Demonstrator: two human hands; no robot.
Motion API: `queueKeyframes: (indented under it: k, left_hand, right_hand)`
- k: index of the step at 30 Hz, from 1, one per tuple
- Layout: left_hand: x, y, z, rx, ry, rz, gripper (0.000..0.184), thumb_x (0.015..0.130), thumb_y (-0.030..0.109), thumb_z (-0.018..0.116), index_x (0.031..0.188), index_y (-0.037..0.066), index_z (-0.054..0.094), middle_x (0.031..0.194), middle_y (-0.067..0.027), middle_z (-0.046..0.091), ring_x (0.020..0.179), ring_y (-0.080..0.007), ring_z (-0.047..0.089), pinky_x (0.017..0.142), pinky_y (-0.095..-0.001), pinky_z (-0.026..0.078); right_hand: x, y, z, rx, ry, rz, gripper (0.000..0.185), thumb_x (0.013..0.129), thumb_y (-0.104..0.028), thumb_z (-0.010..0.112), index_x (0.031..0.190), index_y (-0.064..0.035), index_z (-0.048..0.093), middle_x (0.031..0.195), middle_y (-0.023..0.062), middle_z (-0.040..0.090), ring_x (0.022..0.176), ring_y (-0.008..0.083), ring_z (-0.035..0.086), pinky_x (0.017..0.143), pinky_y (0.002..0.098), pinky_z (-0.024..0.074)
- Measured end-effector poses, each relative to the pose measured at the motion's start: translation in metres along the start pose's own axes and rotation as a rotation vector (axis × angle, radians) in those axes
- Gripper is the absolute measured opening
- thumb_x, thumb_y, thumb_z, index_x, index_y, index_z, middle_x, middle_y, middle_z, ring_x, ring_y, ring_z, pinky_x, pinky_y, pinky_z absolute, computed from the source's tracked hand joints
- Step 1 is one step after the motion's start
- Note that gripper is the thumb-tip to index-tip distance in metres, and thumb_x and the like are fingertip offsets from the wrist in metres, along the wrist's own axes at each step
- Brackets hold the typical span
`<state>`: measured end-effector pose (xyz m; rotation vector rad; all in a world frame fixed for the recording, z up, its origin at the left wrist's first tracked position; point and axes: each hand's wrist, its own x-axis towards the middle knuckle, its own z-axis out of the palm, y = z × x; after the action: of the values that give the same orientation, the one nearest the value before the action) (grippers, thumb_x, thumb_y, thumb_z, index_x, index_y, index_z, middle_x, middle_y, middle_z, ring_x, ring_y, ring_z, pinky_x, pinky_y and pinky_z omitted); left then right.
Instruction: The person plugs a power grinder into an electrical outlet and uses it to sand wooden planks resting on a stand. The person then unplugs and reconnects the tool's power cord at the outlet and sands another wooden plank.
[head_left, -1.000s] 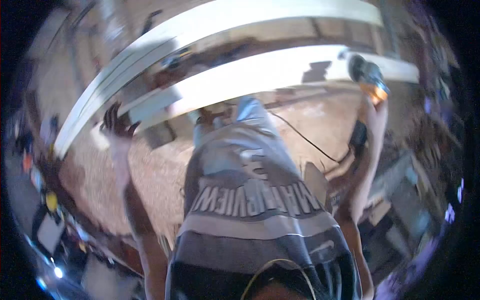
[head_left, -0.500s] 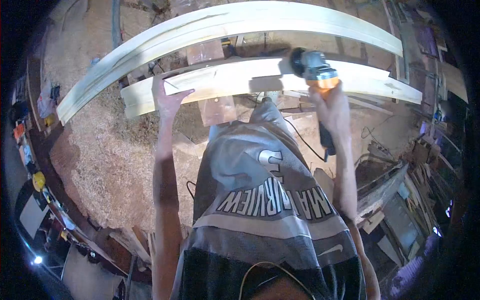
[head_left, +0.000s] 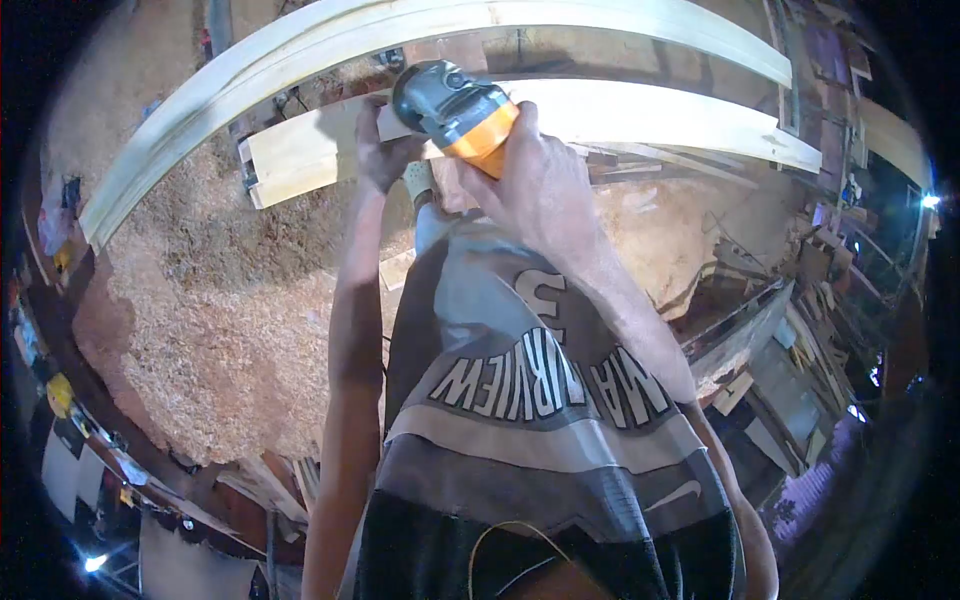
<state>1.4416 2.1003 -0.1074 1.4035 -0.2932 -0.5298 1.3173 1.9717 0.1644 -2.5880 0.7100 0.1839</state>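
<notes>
An orange and dark grey angle grinder (head_left: 462, 112) is held in my right hand (head_left: 545, 175), whose fingers are wrapped round its body. The grinder's head is over the nearer pale wooden board (head_left: 640, 112), close to my left hand; its disc is hidden from view. My left hand (head_left: 383, 155) grips this board near its left part, with the thumb along the near edge and the fingers reaching over the wood. Whether the disc touches the wood, I cannot tell.
A second long pale board (head_left: 290, 62) runs beyond the first. Wood shavings (head_left: 230, 340) cover the ground at left. Scrap wood (head_left: 790, 390) is piled at right. My foot (head_left: 418, 180) is just below the nearer board.
My right hand has carried the grinder leftward along the nearer board, close to my left hand. My left hand has shifted slightly right and up in view. The camera view has shifted slightly.
</notes>
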Motion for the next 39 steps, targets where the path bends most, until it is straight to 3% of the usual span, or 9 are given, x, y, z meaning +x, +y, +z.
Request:
queueKeyframes:
  k: [1,4,8,13,18,25,33,37,39]
  left_hand:
    - [0.002,0.004,0.007,-0.127,-0.005,-0.039,0.07,0.066,0.01,0.091,0.126,0.002,0.055,0.111,-0.0137,0.067,0.101,-0.0275,0.065,0.087,-0.0399,0.055]
    - [0.0,0.014,0.014,0.342,-0.028,0.381,0.065,0.071,0.022,0.088,0.125,0.003,0.056,0.116,-0.0185,0.065,0.102,-0.0383,0.064,0.089,-0.0469,0.049]
    - [0.004,-0.014,0.027,0.049,-0.047,0.158,0.066,0.071,0.021,0.088,0.126,0.002,0.056,0.117,-0.0204,0.065,0.101,-0.0395,0.064,0.089,-0.0485,0.051]
    - [-0.002,0.007,0.031,0.529,0.032,0.1,0.056,0.072,0.015,0.089,0.116,0.0,0.058,0.108,-0.0188,0.065,0.098,-0.0366,0.067,0.083,-0.0484,0.056]
    - [-0.003,-0.001,0.03,0.28,-0.018,0.14,0.072,0.06,0.027,0.099,0.112,0.0,0.057,0.1,-0.0176,0.07,0.092,-0.0336,0.071,0.08,-0.0453,0.057]
    - [-0.002,0.013,0.029,0.388,-0.025,0.207,0.074,0.063,0.022,0.099,0.117,0.001,0.053,0.103,-0.017,0.071,0.098,-0.0287,0.072,0.085,-0.0405,0.059]
    - [0.003,0.023,0.037,0.376,0.004,0.009,0.069,0.068,0.015,0.095,0.122,0.001,0.054,0.108,-0.0142,0.072,0.1,-0.0257,0.071,0.085,-0.0403,0.059]
    - [0.009,0.031,0.036,-0.812,0.072,-0.579,0.057,0.075,0.005,0.084,0.124,0.003,0.055,0.119,-0.0129,0.066,0.102,-0.0266,0.069,0.085,-0.0346,0.057]
    - [0.006,0.001,0.033,-0.25,-0.013,-0.155,0.056,0.075,0.003,0.081,0.124,0.003,0.054,0.121,-0.0136,0.064,0.102,-0.0293,0.069,0.086,-0.0356,0.057]
  right_hand:
    - [0.002,-0.001,0.0,0.005,-0.002,-0.015,0.062,0.086,-0.037,0.076,0.11,0.0123,0.047,0.069,0.0218,0.067,0.066,0.0393,0.071,0.059,0.0467,0.0582]
    - [0.002,-0.005,-0.01,-0.016,-0.052,0.009,0.062,0.085,-0.036,0.076,0.111,0.012,0.046,0.069,0.0228,0.067,0.065,0.039,0.071,0.06,0.0469,0.0582]
    - [-0.008,0.009,-0.018,-0.044,-0.027,0.126,0.063,0.085,-0.036,0.076,0.114,0.0111,0.046,0.07,0.0235,0.068,0.065,0.0406,0.071,0.06,0.0474,0.0577]
    - [-0.018,0.048,-0.032,-0.111,0.05,0.251,0.064,0.084,-0.038,0.077,0.116,0.0088,0.047,0.076,0.0257,0.069,0.072,0.0424,0.071,0.061,0.0487,0.0566]
    - [-0.029,0.102,-0.055,-0.106,0.165,0.335,0.065,0.085,-0.038,0.076,0.117,0.0106,0.048,0.082,0.0299,0.069,0.077,0.0473,0.07,0.067,0.0519,0.056]
    - [-0.043,0.186,-0.076,-0.069,0.276,0.476,0.065,0.086,-0.04,0.074,0.117,0.0126,0.05,0.085,0.0311,0.07,0.085,0.0456,0.072,0.071,0.0501,0.0566]
    - [-0.009,0.051,-0.034,-0.082,0.112,0.223,0.067,0.085,-0.044,0.077,0.112,0.0107,0.048,0.076,0.024,0.07,0.07,0.0419,0.071,0.064,0.0475,0.0586]
    - [-0.005,0.028,-0.033,-0.037,-0.007,0.165,0.066,0.083,-0.042,0.079,0.111,0.0086,0.048,0.075,0.0224,0.07,0.072,0.0393,0.073,0.065,0.0466,0.0591]
    - [-0.007,0.022,-0.03,-0.065,-0.041,0.076,0.064,0.084,-0.043,0.078,0.11,0.0077,0.049,0.075,0.0222,0.07,0.071,0.0386,0.073,0.063,0.0471,0.059]
